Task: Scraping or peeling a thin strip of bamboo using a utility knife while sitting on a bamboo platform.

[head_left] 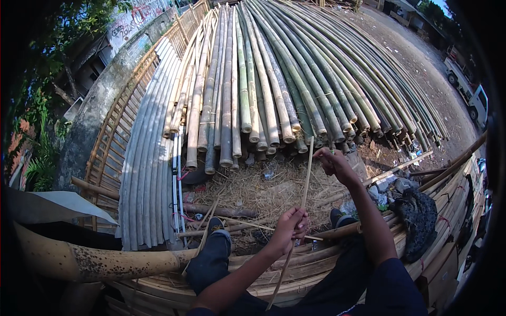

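Note:
A long, thin bamboo strip (307, 176) stands tilted upright before me, its lower end reaching down between my legs. My left hand (291, 229) is closed around it at about the middle. My right hand (334, 164) is raised beside the strip's upper end, a little to the right. Its fingers are curled in a pinch; whatever is in them is too small or hidden to make out, and I cannot tell whether they touch the strip. Another pale strip (253, 224) lies crosswise behind my left hand.
A big stack of bamboo poles (247, 105) spreads ahead, cut ends towards me. Corrugated sheets (142, 174) and a bamboo fence (113, 110) stand left. A thick spotted pole (100, 263) juts in at lower left. A dark cloth (416, 224) lies on split bamboo at right.

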`<state>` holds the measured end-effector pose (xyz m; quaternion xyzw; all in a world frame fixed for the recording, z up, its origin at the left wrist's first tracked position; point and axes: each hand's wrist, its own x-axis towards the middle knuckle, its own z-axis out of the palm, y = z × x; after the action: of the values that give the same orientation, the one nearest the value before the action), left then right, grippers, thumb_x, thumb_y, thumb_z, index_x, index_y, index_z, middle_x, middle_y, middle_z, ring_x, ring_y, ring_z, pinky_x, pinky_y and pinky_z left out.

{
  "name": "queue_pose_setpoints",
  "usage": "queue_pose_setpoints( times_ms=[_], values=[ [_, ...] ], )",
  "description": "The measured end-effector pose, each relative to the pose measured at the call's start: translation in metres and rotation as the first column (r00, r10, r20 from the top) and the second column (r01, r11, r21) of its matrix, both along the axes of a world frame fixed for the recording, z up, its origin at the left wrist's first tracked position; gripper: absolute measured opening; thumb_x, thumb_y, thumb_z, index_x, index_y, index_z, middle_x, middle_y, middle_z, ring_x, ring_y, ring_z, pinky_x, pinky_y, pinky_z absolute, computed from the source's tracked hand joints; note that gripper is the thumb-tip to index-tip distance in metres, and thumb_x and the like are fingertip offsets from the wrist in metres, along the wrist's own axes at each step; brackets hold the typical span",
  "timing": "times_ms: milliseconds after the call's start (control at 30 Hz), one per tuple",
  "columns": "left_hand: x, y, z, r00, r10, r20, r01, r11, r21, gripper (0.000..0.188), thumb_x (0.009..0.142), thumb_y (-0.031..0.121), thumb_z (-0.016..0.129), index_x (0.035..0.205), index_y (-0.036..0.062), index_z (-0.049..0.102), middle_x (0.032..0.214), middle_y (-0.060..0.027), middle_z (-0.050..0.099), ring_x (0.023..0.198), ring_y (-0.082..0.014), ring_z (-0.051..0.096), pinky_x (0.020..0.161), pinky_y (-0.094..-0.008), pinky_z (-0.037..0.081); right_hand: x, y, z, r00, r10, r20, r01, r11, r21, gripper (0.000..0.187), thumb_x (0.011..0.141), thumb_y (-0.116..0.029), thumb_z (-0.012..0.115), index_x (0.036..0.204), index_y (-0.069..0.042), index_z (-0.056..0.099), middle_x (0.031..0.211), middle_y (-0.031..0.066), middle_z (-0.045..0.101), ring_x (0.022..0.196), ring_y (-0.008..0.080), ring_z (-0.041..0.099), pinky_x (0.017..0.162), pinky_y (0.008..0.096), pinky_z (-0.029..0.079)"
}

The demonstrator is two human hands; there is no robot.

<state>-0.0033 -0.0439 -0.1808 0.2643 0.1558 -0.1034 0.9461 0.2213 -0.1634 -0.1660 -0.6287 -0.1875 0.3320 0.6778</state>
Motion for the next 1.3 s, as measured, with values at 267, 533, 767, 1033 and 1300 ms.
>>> queue_pose_setpoints(
  times_ms=[267,533,767,1033,1300],
  values=[
    [0.004,0.007,0.006,1.000,-0.001,0.023,0.001,1.000,-0.007,0.018,0.098,0.022,0.046,0.092,0.0050,0.047,0.064,0.0019,0.041,0.042,-0.0015,0.026,0.038,-0.0152,0.023,-0.029,0.027,-0.005,0.925,-0.025,-0.379,0.141,0.949,0.283,0.022,0.090,-0.029,0.061,0.080,-0.011,0.053,0.052,-0.0088,0.029,0.042,0.0042,0.024,0.040,0.0240,0.018],
    [0.009,0.006,0.002,1.000,0.002,0.001,-0.002,0.999,0.041,0.018,0.097,0.022,0.046,0.092,0.0051,0.048,0.064,0.0024,0.038,0.044,-0.0017,0.026,0.039,-0.0152,0.022,-0.032,0.028,-0.002,0.965,0.015,-0.263,0.042,0.977,0.210,0.025,0.089,-0.028,0.060,0.095,-0.004,0.059,0.051,-0.0103,0.027,0.041,0.0037,0.023,0.041,0.0227,0.019],
    [0.008,0.008,-0.007,1.000,0.019,-0.020,-0.017,0.998,0.068,0.018,0.097,0.022,0.046,0.092,0.0045,0.048,0.064,0.0024,0.038,0.043,-0.0017,0.026,0.039,-0.0150,0.023,-0.029,0.027,-0.011,0.959,0.040,-0.282,0.009,0.986,0.169,0.023,0.088,-0.027,0.061,0.092,-0.004,0.060,0.052,-0.0093,0.030,0.041,0.0039,0.024,0.041,0.0233,0.019],
    [0.012,0.020,-0.010,0.997,0.067,-0.048,-0.061,0.992,0.113,0.017,0.097,0.021,0.047,0.092,0.0050,0.047,0.064,0.0025,0.040,0.043,-0.0014,0.027,0.039,-0.0151,0.023,-0.047,0.037,-0.009,0.950,0.114,-0.292,-0.099,0.993,0.066,0.019,0.084,-0.019,0.068,0.078,-0.007,0.054,0.054,-0.0074,0.035,0.043,0.0046,0.029,0.042,0.0240,0.021],
    [0.017,0.027,-0.011,0.999,0.016,-0.032,-0.009,0.976,0.218,0.016,0.097,0.022,0.047,0.092,0.0068,0.046,0.064,0.0024,0.040,0.044,-0.0012,0.028,0.039,-0.0150,0.022,-0.049,0.033,-0.003,0.958,0.257,-0.127,-0.273,0.954,-0.124,0.023,0.081,-0.018,0.070,0.071,-0.007,0.053,0.054,-0.0070,0.037,0.045,0.0035,0.030,0.042,0.0233,0.021]
  ],
)
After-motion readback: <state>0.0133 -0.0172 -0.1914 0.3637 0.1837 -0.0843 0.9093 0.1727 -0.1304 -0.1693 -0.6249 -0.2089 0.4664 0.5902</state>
